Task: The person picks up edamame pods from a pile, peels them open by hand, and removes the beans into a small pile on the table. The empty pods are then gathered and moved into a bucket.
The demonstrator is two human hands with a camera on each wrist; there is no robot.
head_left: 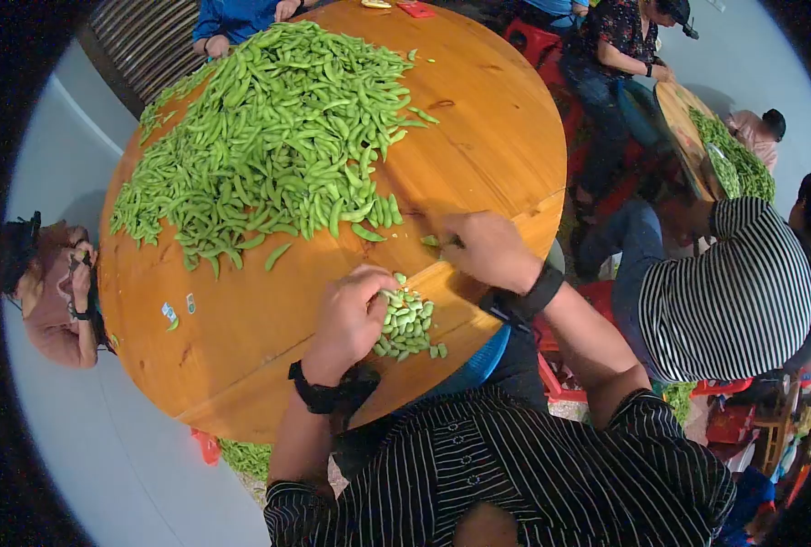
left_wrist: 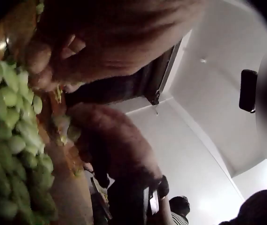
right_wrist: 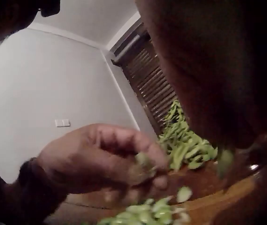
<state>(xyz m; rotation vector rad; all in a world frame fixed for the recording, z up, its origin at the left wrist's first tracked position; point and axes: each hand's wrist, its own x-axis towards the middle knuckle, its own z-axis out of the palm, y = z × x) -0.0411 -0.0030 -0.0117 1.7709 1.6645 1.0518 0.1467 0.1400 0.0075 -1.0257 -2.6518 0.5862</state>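
Note:
Shelled green beans [head_left: 407,326] lie in a small pile near the wooden table's front edge. Over the pile's left side is my left hand [head_left: 346,319], its fingers curled; in the right wrist view this hand [right_wrist: 96,159] pinches a small green bean [right_wrist: 145,163] between thumb and fingers. To the right and farther forward, my right hand [head_left: 495,253] holds a green pod [head_left: 431,241] at its fingertips, slightly blurred. The left wrist view shows the shelled beans [left_wrist: 14,140] close beside my left hand [left_wrist: 105,42], with my right hand [left_wrist: 114,136] beyond.
A large heap of pods [head_left: 269,137] covers the table's far left. Two small stickers [head_left: 169,312] and a pod bit are at left. People sit around this table and at another table [head_left: 683,128] on the right. Red stools stand nearby.

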